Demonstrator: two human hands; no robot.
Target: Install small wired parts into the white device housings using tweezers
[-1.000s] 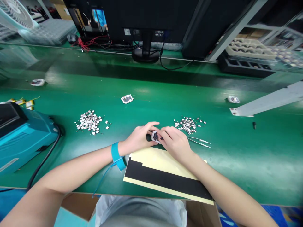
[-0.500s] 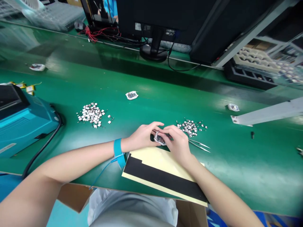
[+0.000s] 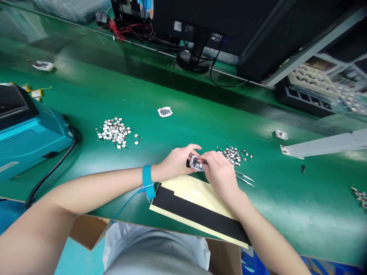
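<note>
My left hand [image 3: 176,161] and right hand [image 3: 220,172] are both closed on a small white-edged circuit board [image 3: 196,163], pinching it between my fingertips just past the yellow-backed black foam sheet [image 3: 197,208]. It should be light and stiff but fragile, so the rim is the place to hold it, clear of the parts on its face. Steel tweezers [image 3: 244,178] lie just beyond my right hand, by a heap of tiny components [image 3: 233,156] – within easy reach.
</note>
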